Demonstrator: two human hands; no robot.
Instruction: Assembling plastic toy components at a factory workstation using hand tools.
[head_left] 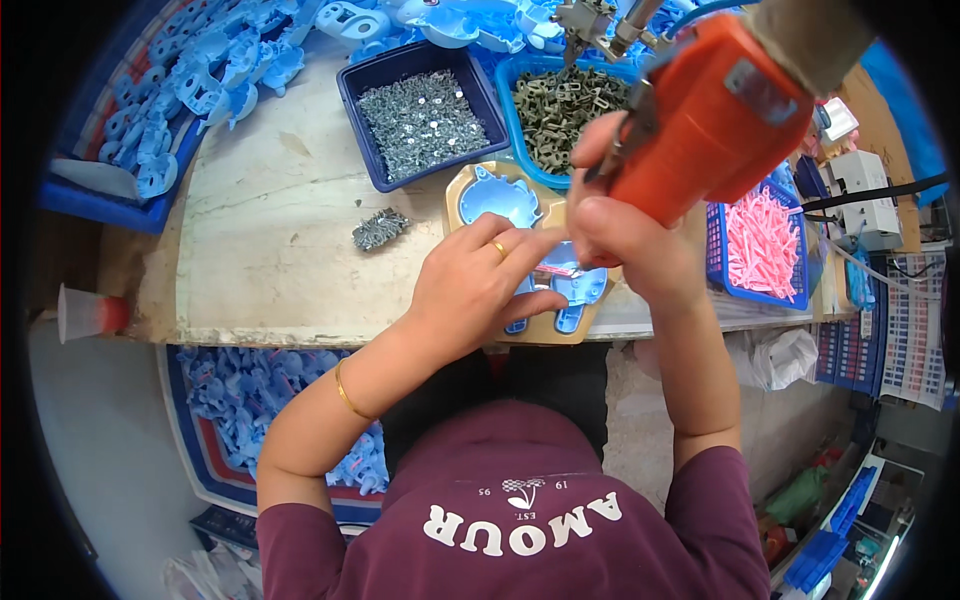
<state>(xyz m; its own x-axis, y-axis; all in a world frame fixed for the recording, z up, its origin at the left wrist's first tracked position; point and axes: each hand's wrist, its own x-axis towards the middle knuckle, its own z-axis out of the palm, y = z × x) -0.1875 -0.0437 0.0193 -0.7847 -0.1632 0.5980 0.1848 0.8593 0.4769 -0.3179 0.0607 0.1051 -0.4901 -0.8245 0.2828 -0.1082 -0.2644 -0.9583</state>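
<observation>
An orange-red power screwdriver is gripped in my right hand, its body tilted up to the right and its tip hidden by my fingers. Below it a tan fixture on the table cradles light blue plastic shells: a rounded one in its far part and another in its near part. A small pink piece lies on the near shell. My left hand rests over the fixture, thumb apart and index finger stretched toward my right hand; the index fingertip is partly hidden.
A navy bin of screws and a light blue tub of olive clips stand behind the fixture. Loose screws lie left. A blue basket holds pink parts. Blue shells are heaped far left; a cup sits below them.
</observation>
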